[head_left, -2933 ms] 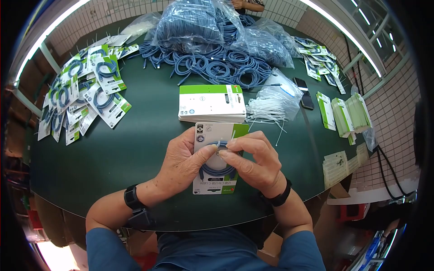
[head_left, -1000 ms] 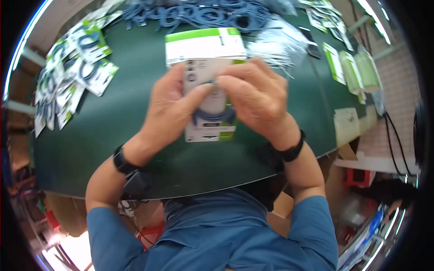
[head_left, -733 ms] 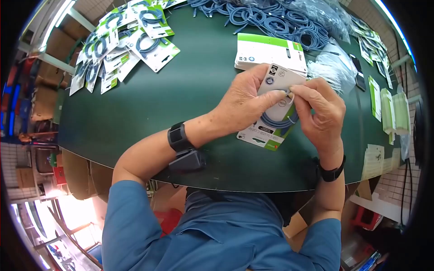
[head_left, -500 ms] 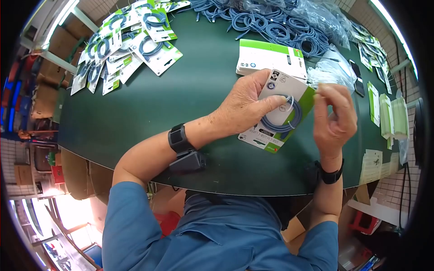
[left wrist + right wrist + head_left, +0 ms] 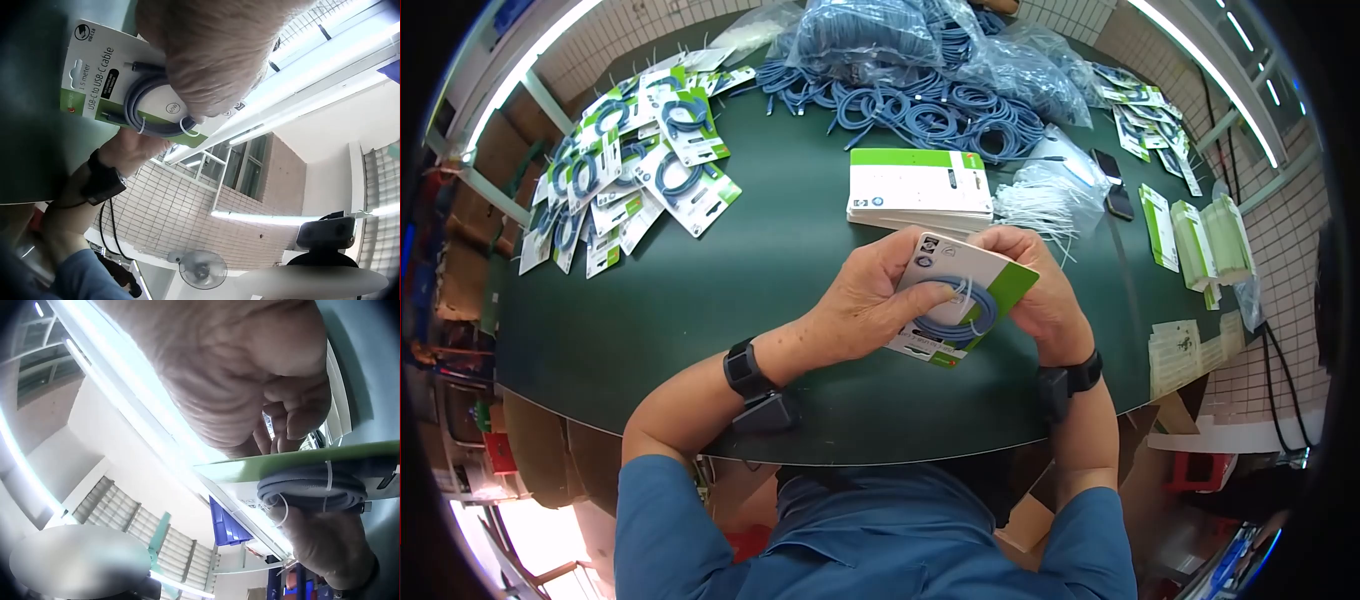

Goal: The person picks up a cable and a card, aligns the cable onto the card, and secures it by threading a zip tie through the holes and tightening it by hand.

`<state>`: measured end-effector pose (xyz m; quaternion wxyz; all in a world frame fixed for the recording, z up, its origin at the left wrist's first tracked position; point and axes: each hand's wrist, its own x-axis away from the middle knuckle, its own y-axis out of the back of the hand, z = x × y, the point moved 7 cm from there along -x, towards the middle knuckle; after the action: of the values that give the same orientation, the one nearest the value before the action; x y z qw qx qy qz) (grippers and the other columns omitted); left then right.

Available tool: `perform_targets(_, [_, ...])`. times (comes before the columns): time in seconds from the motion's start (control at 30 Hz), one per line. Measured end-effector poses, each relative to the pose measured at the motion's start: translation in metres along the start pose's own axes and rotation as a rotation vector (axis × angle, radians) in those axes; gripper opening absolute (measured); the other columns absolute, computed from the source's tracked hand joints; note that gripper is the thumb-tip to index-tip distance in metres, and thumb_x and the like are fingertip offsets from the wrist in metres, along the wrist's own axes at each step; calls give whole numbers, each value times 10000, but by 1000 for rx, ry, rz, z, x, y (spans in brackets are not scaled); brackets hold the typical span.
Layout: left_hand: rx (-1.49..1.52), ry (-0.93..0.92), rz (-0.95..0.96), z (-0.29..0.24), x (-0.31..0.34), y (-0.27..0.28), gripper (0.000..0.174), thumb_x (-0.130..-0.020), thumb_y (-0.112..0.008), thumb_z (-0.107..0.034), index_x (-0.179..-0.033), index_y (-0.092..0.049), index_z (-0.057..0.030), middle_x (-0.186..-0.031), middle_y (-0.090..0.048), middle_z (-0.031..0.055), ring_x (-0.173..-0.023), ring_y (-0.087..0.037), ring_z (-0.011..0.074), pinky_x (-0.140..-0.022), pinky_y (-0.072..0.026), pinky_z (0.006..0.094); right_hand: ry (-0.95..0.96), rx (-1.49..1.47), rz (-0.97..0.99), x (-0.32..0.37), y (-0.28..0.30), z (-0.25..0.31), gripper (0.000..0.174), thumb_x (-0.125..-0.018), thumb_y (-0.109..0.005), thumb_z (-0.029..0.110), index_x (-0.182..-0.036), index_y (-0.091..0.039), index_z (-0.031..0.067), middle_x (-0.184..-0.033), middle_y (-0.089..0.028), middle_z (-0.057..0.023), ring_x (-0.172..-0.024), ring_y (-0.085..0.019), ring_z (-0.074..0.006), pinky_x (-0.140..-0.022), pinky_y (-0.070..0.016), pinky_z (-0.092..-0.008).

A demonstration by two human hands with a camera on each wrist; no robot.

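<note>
My left hand [image 5: 855,300] grips a white-and-green packaging card [image 5: 1015,283], its thumb lying on the front over the coil's edge. On the card's face sits a coiled blue-grey USB-C cable [image 5: 131,103], with thin white cable ties looped round it. The left wrist view shows the printed lettering and the hanging slot. My right hand [image 5: 1050,305] is behind the card's green edge, so its fingertips are hidden in the head view. From the right wrist, its fingers [image 5: 303,415] look bent behind the card; I cannot tell what they hold.
Ahead stands a stack of blank cards [image 5: 920,185], with loose white cable ties [image 5: 1035,205] beside it. Finished-looking carded cables [image 5: 690,195] pile up at left. Coiled cables [image 5: 930,115] and plastic bags lie at the back. Phones [image 5: 1118,203] and more cards [image 5: 1193,245] are at right.
Both hands' fingertips were together at the tie on the coil's top. The right hand then came away to the right and has since gone behind the card, which is now tilted. The head view has shifted.
</note>
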<state>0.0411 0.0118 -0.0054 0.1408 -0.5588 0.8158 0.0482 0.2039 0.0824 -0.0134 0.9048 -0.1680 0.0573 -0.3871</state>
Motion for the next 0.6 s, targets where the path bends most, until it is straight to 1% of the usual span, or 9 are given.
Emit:
perform_targets(0.07, [-24,19,-5,1,0,-1,330,-1063,-685,-99,-1359,-587,10,-1242,-719,90,-1129,-687,128,-992,-580,321,26,-23,39,0,1,2,141,-1021,-738,123,-1062,-763,-10,-1000,-761,-43,-884,-695,-86,-802,-572,-234])
perform_targets(0.1, [-20,7,9,-1,0,-4,330,-1063,-685,-99,-1359,-587,10,-1242,-719,90,-1129,-687,128,-992,-580,321,36,-12,29,1,2,4,141,-1021,-738,123,-1062,-763,-10,-1000,-761,-43,-884,-695,-86,-802,-572,-234])
perform_targets(0.2, [-18,-9,-55,-5,-1,-5,209,-1053,-691,-90,-1231,-622,-5,-1114,-729,53,-1027,-681,91,-901,-581,293,54,29,32,1,-2,10,128,-968,-785,115,-1007,-743,1,-976,-726,-46,-862,-677,-103,-774,-551,-237])
perform_targets(0.23, [-16,-21,-41,-5,-1,-8,209,-1053,-691,-90,-1231,-622,-5,-1114,-729,53,-1027,-681,91,-901,-581,293,65,40,23,2,-2,13,128,-968,-785,115,-1007,-743,1,-976,-726,-46,-862,-677,-103,-774,-551,-237])
perform_targets(0.37, [-87,-38,-45,-8,-1,-11,242,-1053,-690,-85,-1269,-622,1,-1126,-734,60,-1044,-691,100,-920,-583,291,101,123,34,2,-5,24,105,-969,-770,98,-983,-734,1,-967,-710,-43,-845,-656,-97,-749,-531,-235])
perform_targets(0.47, [-81,-24,-19,-12,-1,-13,271,-1061,-654,-24,-1321,-587,7,-1236,-720,101,-1166,-697,157,-1040,-575,349,145,149,42,4,-10,32,80,-979,-746,80,-963,-723,5,-938,-699,-23,-785,-626,-75,-713,-507,-222])
perform_targets(0.5, [-86,-26,-10,-14,0,-14,271,-1061,-654,-24,-1321,-587,7,-1236,-720,101,-1166,-697,157,-1040,-575,349,155,149,38,3,-9,34,80,-979,-746,80,-963,-723,5,-938,-699,-23,-785,-626,-75,-713,-507,-222])
perform_targets(0.6, [-233,-114,12,-21,2,-14,281,-1062,-656,-36,-1328,-577,8,-1246,-715,107,-1169,-696,167,-1037,-578,356,235,286,-91,2,0,41,75,-994,-730,69,-966,-707,4,-912,-694,-10,-740,-635,-55,-673,-507,-203])
